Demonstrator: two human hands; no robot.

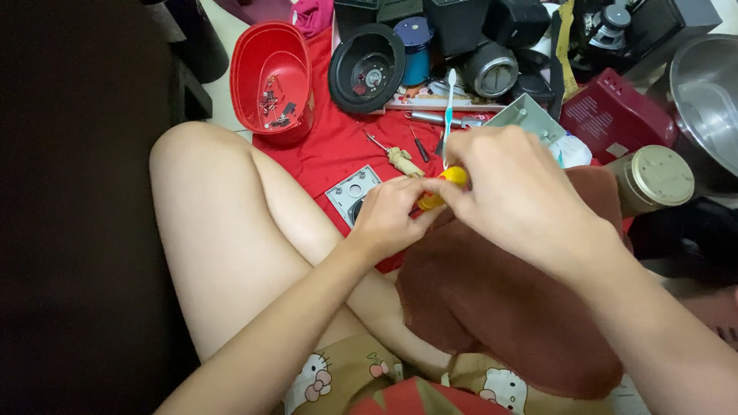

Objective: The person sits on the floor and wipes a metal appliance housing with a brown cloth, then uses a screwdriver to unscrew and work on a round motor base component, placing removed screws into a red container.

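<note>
A: Hands first. What is each one on?

B: Both meet at centre frame on a small yellow tool handle (447, 183). The right hand (513, 192) comes in from the right, its grip clamped on the upper yellow end, fingers curled over it. A white and blue toothbrush (449, 115) stands upright out of that same hand, bristles at the top.

A: And the left?

B: The left hand (392, 215) reaches in from near left, fingertips pinched on the lower yellow part (430, 201). Whether the two yellow bits are one piece, I cannot tell; the fingers cover the join.

A: Where does it all sit?

B: Held above a brown towel (492, 300) draped over the person's lap, at its far left edge. Just left of the hands, a grey metal plate (352, 192) with a round opening lies on a red cloth (330, 146).

A: Surroundings?

B: Far left, a red plastic tub (270, 73) with small parts inside. Beside it to the right, a black round housing (367, 68). A small screwdriver (377, 142) and a beige-handled tool (403, 161) lie on the cloth, far of the hands. Right of the towel, a jar with a pale lid (657, 178); far right, a steel bowl (703, 100).
</note>
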